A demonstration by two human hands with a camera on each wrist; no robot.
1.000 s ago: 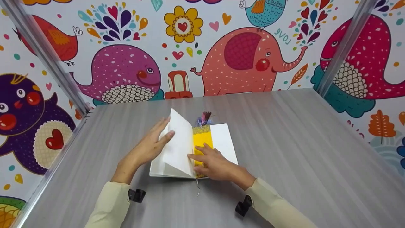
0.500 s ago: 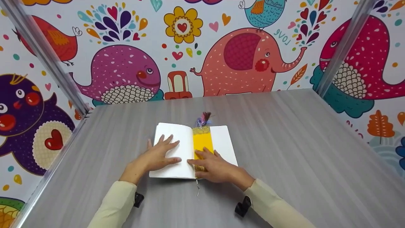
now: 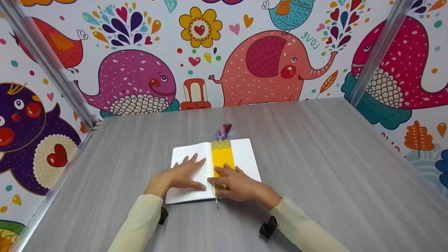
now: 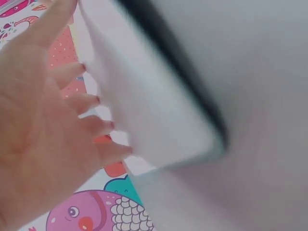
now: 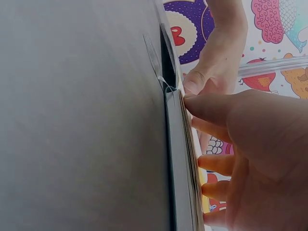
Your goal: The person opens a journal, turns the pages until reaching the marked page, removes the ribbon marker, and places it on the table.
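Note:
An open notebook with blank white pages lies on the table. Along its right page, beside the spine, runs a yellow bookmark with glittery bands, its pink and dark tassel sticking out past the top edge. My left hand rests on the left page, fingers spread; in the left wrist view its fingertips touch the page. My right hand lies over the lower bookmark and right page, thumb at the bottom edge. In the right wrist view, the page block shows edge-on under those fingers.
A thin ribbon hangs from the bottom of the spine onto the grey table. Walls with cartoon animals and metal posts border the table at the back and sides.
The raised left pages have come down flat under my left hand, which has moved down and right toward the spine. My right hand has stayed on the bookmark.

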